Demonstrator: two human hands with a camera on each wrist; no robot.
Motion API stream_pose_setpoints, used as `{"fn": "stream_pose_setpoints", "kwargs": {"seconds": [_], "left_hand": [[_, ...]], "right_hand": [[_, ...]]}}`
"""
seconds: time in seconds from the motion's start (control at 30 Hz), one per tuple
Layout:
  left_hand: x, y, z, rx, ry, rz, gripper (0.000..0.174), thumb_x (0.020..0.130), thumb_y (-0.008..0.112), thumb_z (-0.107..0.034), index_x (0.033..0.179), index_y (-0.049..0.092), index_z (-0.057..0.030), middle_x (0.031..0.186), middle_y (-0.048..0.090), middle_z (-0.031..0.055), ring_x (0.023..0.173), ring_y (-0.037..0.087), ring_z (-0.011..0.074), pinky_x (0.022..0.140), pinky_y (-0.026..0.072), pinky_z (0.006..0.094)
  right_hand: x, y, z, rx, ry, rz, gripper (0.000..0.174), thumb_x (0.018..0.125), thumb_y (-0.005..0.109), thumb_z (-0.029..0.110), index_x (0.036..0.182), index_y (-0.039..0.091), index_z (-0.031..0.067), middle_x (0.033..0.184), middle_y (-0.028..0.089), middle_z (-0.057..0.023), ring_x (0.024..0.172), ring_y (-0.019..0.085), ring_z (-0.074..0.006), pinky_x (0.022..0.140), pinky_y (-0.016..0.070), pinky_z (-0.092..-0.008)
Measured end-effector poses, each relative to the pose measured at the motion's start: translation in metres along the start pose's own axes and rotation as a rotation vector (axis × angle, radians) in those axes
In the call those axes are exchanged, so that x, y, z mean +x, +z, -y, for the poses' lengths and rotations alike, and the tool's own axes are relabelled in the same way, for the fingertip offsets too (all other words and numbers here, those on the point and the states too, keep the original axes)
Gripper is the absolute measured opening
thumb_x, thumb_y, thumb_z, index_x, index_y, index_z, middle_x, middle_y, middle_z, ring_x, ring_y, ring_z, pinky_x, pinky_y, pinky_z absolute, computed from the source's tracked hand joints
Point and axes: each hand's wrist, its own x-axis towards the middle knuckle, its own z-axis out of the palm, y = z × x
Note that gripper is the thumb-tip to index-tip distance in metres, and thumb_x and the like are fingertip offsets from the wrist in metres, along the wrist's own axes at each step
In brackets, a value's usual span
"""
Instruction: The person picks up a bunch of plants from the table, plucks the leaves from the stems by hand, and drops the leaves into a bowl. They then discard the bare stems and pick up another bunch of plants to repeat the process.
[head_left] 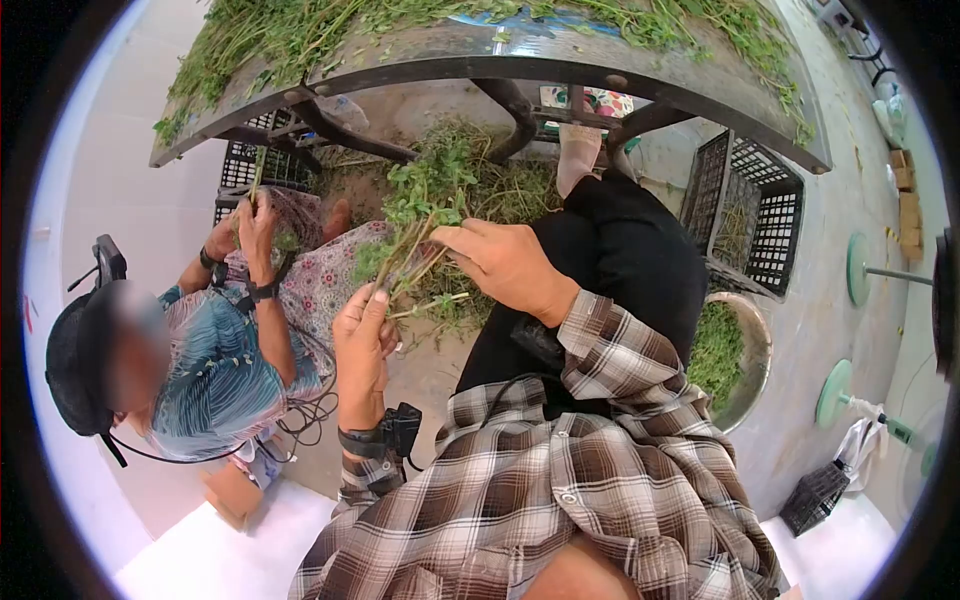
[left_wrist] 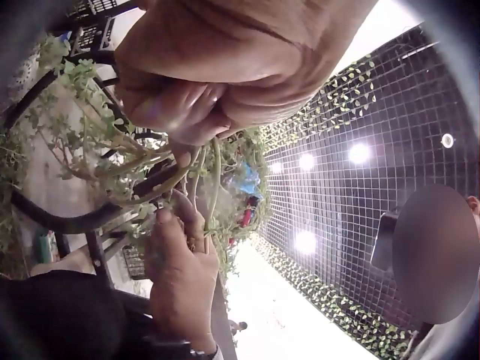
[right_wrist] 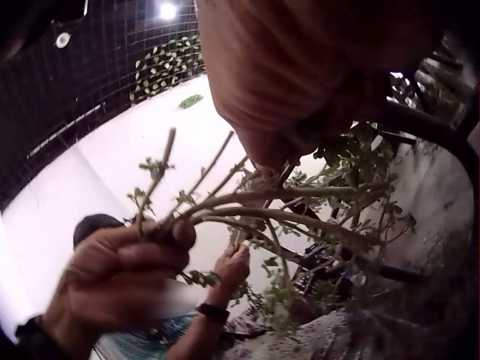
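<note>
A bunch of leafy green stems (head_left: 432, 185) is held between the two hands, its leaves toward the table and its cut ends toward the person. The left hand (head_left: 362, 335) grips the lower stems between thumb and fingers; bare stem ends stick out past that hand (right_wrist: 124, 274) in the right wrist view. Higher up, the right hand (head_left: 510, 268) pinches the stems from the right side. Its thumb and forefinger meet at the stems in the left wrist view, where this hand (left_wrist: 180, 274) shows below the left one. The right fingertips are partly hidden in the right wrist view.
A dark-edged table (head_left: 430, 75) piled with greens stands ahead. Loose stems lie on the floor beneath it. Black crates (head_left: 765, 215) stand at either side, and a round tub (head_left: 755, 360) of greens is at the right. Another person (head_left: 215, 340) sits at the left, holding stems.
</note>
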Motion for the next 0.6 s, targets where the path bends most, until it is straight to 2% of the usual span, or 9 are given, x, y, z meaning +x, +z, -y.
{"fn": "stream_pose_setpoints", "kwargs": {"seconds": [0.07, 0.2, 0.4, 0.47, 0.6], "left_hand": [[0.002, 0.0, 0.0, 0.008, -0.007, 0.036, 0.018, 0.088, 0.055, -0.018, 0.097, 0.053, -0.0026, 0.058, 0.039, -0.0069, 0.043, 0.031, 0.0005, 0.035, 0.0234, 0.0146], [0.0, 0.007, -0.001, 0.039, -0.016, 0.009, 0.02, 0.088, 0.055, -0.019, 0.098, 0.053, -0.0025, 0.057, 0.039, -0.0069, 0.042, 0.031, 0.0005, 0.035, 0.0228, 0.0147], [0.001, 0.003, 0.005, 0.079, -0.003, 0.046, 0.022, 0.088, 0.055, -0.021, 0.1, 0.054, -0.0015, 0.055, 0.038, -0.0071, 0.042, 0.03, 0.0004, 0.036, 0.0218, 0.0148], [0.001, 0.001, 0.006, 0.122, -0.008, 0.061, 0.022, 0.088, 0.055, -0.021, 0.099, 0.055, -0.0017, 0.055, 0.037, -0.0074, 0.042, 0.03, 0.0005, 0.036, 0.0222, 0.0151], [-0.002, 0.013, 0.005, 0.193, 0.004, 0.033, 0.021, 0.089, 0.054, -0.02, 0.099, 0.055, -0.002, 0.055, 0.037, -0.0075, 0.042, 0.03, 0.0005, 0.036, 0.0223, 0.0154]], "right_hand": [[0.0, 0.002, 0.0, -0.07, -0.061, -0.047, 0.031, 0.075, 0.057, 0.011, 0.106, 0.056, 0.0142, 0.074, 0.054, -0.0063, 0.064, 0.059, -0.0253, 0.053, 0.0477, -0.0347], [0.0, 0.001, -0.002, -0.149, -0.047, -0.022, 0.03, 0.076, 0.055, 0.011, 0.105, 0.055, 0.0141, 0.074, 0.053, -0.0062, 0.063, 0.059, -0.0252, 0.053, 0.048, -0.0342], [-0.001, 0.006, -0.009, -0.171, -0.089, -0.002, 0.019, 0.075, 0.054, 0.008, 0.094, 0.055, 0.0094, 0.074, 0.052, -0.007, 0.063, 0.058, -0.0253, 0.053, 0.0484, -0.0341], [-0.001, 0.005, -0.008, -0.182, -0.06, 0.018, 0.012, 0.075, 0.054, 0.008, 0.087, 0.052, 0.0076, 0.074, 0.053, -0.0085, 0.065, 0.059, -0.0271, 0.054, 0.0484, -0.0358], [-0.002, 0.008, -0.011, -0.17, 0.043, 0.014, 0.01, 0.075, 0.054, 0.009, 0.083, 0.05, 0.0071, 0.076, 0.053, -0.0101, 0.067, 0.059, -0.0296, 0.055, 0.0482, -0.0378]]}}
